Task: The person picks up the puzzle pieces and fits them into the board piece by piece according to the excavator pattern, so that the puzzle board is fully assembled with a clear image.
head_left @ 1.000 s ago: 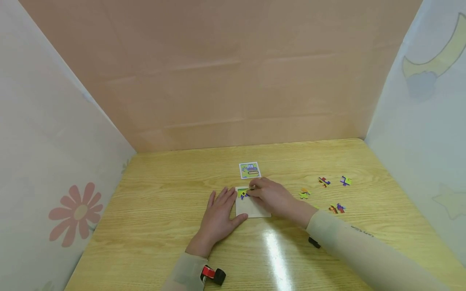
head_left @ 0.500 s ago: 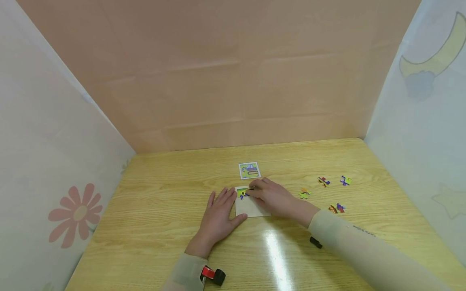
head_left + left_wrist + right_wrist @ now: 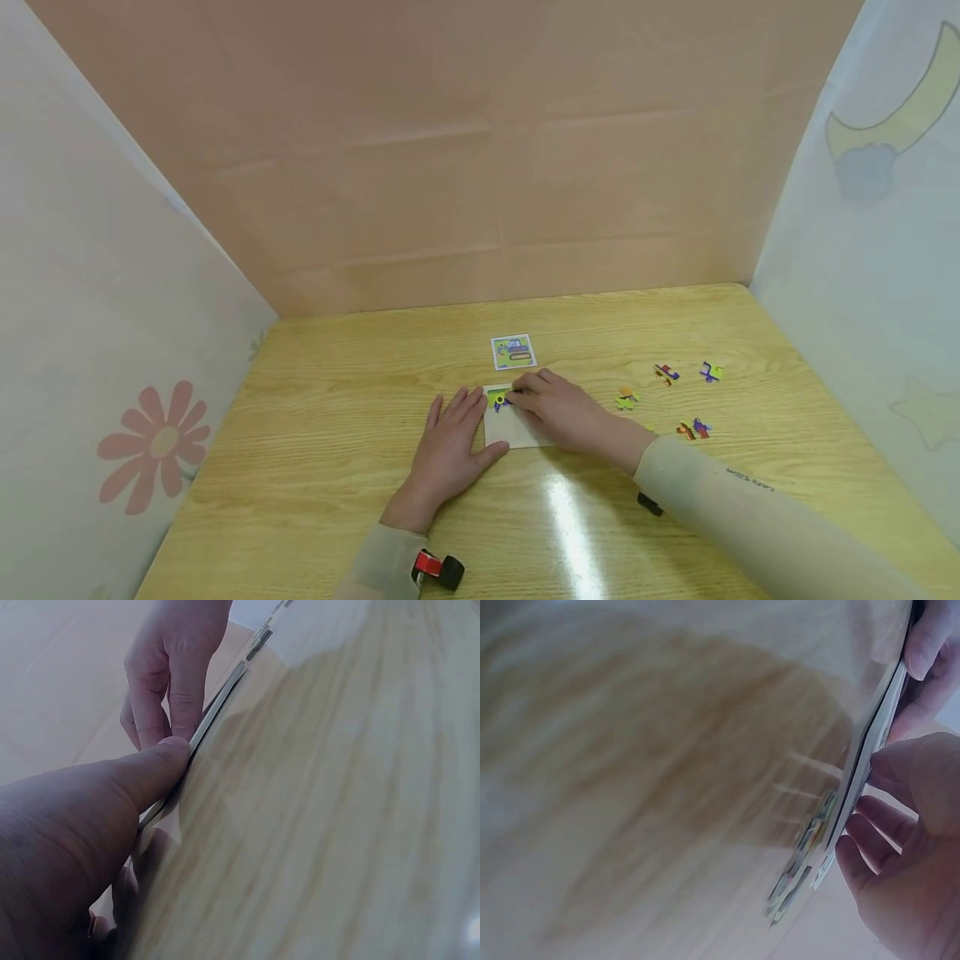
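A pale square puzzle board (image 3: 516,432) lies on the wooden table between both hands. At its upper left corner sit green, yellow and blue puzzle pieces (image 3: 498,401), partly covered by the right fingers. My left hand (image 3: 447,454) rests flat along the board's left side, fingers spread and thumb over the lower left edge. My right hand (image 3: 564,410) comes in from the right, its thumb and forefinger pinching a puzzle piece at the board's top; the piece is mostly hidden. In the left wrist view the right fingers (image 3: 180,694) point down onto the board, just beyond the left thumb (image 3: 161,761).
A printed picture card (image 3: 513,352) lies just behind the board. Several loose pieces are scattered to the right: a green and orange one (image 3: 626,399), a red and blue one (image 3: 666,374), a green and purple one (image 3: 712,372), and an orange and blue cluster (image 3: 693,429).
The right hand stays at the board's top and shifts very slightly. The left hand keeps its place, and the loose pieces lie as before.
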Tool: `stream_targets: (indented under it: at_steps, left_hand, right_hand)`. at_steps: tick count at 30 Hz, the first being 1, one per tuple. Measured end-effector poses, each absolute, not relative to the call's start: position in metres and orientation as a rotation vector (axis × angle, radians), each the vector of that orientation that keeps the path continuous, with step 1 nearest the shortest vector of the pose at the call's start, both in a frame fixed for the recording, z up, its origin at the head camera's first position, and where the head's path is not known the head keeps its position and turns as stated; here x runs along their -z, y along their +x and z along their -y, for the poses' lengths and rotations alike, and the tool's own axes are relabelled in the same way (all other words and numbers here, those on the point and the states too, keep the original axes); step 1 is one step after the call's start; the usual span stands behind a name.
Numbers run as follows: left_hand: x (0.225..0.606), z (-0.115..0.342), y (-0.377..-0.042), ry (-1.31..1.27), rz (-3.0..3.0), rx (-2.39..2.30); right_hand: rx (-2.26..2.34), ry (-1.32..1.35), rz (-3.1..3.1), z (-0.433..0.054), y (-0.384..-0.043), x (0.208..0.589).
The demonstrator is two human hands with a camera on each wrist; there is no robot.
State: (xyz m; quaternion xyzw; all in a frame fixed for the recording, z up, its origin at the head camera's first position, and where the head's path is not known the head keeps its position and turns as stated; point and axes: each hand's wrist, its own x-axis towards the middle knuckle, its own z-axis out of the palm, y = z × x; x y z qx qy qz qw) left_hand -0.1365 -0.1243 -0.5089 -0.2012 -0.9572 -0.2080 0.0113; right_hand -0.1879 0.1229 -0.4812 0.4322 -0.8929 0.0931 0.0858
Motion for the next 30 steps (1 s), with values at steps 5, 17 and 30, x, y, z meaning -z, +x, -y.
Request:
stream_targets:
  at_steps: [5, 17, 30]
  left_hand:
    - [0.51, 0.125, -0.136, -0.632, 2.977, 0.653]
    - [0.512, 0.125, -0.137, -0.632, 2.972, 0.668]
    - [0.51, 0.124, -0.137, -0.625, 2.986, 0.653]
  right_hand:
    - [-0.293, 1.271, 2.658, -0.123, -0.188, 0.483]
    - [-0.437, 1.222, 2.771, -0.123, -0.188, 0.478]
    - [-0.743, 0.989, 2.916, -0.142, -0.195, 0.46]
